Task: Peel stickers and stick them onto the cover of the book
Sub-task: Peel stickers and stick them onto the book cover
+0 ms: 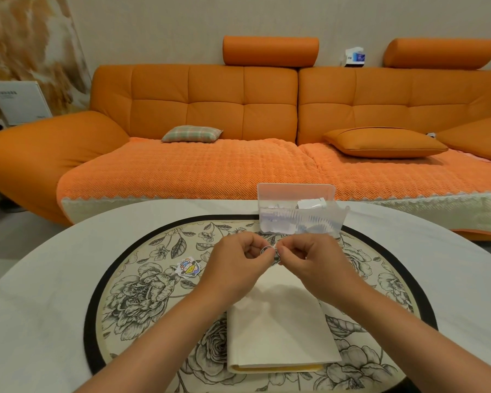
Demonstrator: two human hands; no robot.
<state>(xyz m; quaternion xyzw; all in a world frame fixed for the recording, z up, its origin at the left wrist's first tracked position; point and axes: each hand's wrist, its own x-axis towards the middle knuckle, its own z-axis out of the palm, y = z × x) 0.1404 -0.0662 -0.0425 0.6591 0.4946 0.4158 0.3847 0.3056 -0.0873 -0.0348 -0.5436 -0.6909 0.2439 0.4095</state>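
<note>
At frame centre, the left hand (238,260) and right hand (309,258) pinch a small round sticker (269,252) above the plain cream book (281,330) on the floral-matted bench (40,293).

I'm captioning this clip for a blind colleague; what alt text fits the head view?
Left hand and right hand pinch a small round sticker above a closed cream book on a floral round mat. A colourful cartoon sticker lies left; a clear plastic box and orange sofa sit behind.
</note>
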